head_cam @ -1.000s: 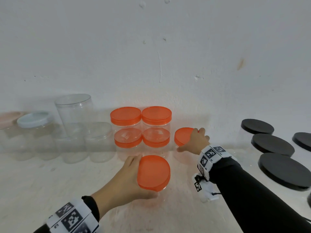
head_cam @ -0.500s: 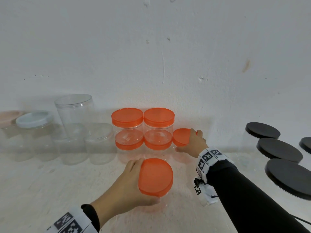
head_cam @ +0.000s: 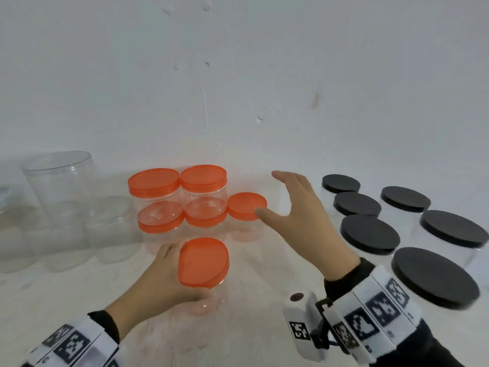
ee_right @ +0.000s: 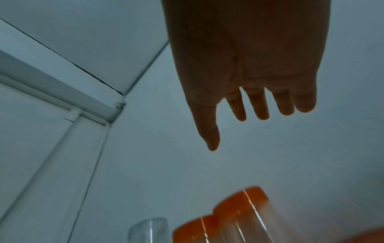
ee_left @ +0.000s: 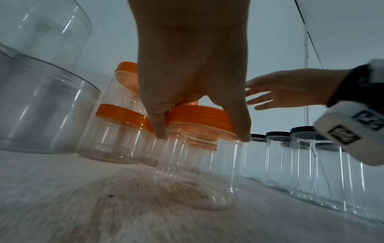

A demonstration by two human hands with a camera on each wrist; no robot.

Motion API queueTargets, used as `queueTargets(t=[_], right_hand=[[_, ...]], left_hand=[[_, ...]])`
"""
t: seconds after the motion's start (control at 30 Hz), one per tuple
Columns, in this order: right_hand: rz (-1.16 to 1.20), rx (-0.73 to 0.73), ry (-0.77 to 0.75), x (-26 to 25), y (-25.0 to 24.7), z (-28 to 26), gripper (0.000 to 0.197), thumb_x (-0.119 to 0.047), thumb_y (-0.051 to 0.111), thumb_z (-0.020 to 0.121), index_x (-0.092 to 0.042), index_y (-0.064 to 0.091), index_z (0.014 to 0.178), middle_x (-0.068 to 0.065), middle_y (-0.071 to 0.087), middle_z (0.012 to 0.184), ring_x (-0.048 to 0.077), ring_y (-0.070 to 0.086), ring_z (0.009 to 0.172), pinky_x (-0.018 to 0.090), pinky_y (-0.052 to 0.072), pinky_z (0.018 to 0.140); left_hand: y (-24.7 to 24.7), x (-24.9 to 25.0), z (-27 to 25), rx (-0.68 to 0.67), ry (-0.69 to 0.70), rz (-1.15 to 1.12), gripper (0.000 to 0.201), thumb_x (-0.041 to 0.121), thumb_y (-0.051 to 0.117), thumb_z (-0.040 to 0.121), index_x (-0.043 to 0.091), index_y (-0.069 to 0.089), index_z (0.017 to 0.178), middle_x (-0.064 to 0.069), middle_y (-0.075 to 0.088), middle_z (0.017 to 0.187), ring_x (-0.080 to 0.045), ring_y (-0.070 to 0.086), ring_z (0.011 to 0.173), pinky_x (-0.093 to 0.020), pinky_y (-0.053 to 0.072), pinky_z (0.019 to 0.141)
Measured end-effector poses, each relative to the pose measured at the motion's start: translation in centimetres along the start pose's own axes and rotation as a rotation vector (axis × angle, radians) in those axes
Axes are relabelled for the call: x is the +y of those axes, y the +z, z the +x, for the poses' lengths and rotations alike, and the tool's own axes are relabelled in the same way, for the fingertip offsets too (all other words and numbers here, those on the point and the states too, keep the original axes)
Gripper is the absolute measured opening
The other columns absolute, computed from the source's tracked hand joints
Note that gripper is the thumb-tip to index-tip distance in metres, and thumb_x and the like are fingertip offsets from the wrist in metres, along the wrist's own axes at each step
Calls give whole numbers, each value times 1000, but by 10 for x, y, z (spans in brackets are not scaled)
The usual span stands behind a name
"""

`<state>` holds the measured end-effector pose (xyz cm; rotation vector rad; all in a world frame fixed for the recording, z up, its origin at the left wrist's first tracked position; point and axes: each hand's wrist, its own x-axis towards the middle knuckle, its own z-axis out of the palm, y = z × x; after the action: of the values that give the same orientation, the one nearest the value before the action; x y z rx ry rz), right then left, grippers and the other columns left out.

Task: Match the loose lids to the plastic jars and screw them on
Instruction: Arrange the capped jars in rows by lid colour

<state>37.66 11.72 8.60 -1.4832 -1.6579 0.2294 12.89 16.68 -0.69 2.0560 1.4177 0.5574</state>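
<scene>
Orange-lidded jar gripped, right hand free

My left hand [head_cam: 158, 282] clamps the orange lid [head_cam: 203, 261] on its jar [ee_left: 197, 167]; my right hand [head_cam: 299, 215], fingers spread, hovers empty just beyond. A careless swing could topple the neighbouring capped jar [head_cam: 246, 215].

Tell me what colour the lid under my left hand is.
Orange lid, under the left hand; clearest in the head view.

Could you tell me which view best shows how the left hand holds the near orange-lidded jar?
The left wrist view: the left hand grips the orange lid, fingertips at its rim. The head view shows that grip from above, fingers partly hidden. The right wrist view misses it.
</scene>
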Motion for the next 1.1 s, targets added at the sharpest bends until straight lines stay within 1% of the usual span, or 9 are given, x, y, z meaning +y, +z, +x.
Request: queueTargets(t=[0.07,0.13,0.27,0.37,0.5,0.6,0.7,0.83,1.1], right_hand=[[-4,55,-30,-9,-28,-27,62,-38,66,84,-30,40,140,-26,36,129,-10,32,123,-7,22,85],[-12,91,-36,-14,-53,-53,59,-44,63,80,-38,42,135,-34,38,121,-20,36,108,-6,24,85],[-81,144,33,-6,-93,-87,50,-50,60,75,-52,45,122,-44,37,121,-13,46,98,-2,32,78],[-190,146,130,15,-116,-100,40,-49,61,76,-53,45,112,-47,38,114,-8,46,86,1,33,72],[-318,86,256,50,-132,-113,37,-45,63,80,-43,50,115,-32,42,114,-2,39,107,8,32,77],[-314,38,303,65,-135,-119,35,-49,61,78,-41,52,112,-34,44,110,-5,40,105,4,32,78],[-281,2,318,73,-135,-122,35,-54,59,75,-43,54,108,-34,46,112,-7,45,106,10,35,79],[-301,-23,318,83,-136,-126,42,-54,62,77,-41,56,117,-35,42,119,-4,41,115,17,33,89],[-272,-32,260,87,-137,-132,41,-39,68,81,-44,53,118,-36,40,123,-18,29,117,-2,31,83]], left_hand=[[1,1,2,6,3,15,120,63,86,47,31,27,146,9,31,137,-7,40,117,-23,37,93],[0,7,5,6,10,30,120,67,84,41,32,32,143,8,35,137,-8,42,116,-25,38,94],[-8,41,18,103,106,64,131,78,74,33,30,32,147,6,39,141,-13,42,124,-32,39,101],[-15,78,40,222,192,37,118,74,73,38,25,39,140,9,41,129,-8,42,110,-22,38,87],[-13,122,80,309,232,62,103,56,83,57,15,38,141,-5,41,140,-16,42,118,-27,32,89],[-2,145,106,323,252,67,105,52,83,64,11,32,145,-10,36,142,-21,40,126,-28,33,96],[11,156,128,317,210,129,108,51,82,67,8,25,148,-13,30,146,-27,36,134,-36,33,108],[22,152,151,290,139,176,106,52,81,68,6,25,147,-14,29,143,-29,38,131,-41,39,106],[25,145,175,307,25,188,104,56,74,74,-2,26,145,-20,30,141,-34,38,130,-40,36,106]])
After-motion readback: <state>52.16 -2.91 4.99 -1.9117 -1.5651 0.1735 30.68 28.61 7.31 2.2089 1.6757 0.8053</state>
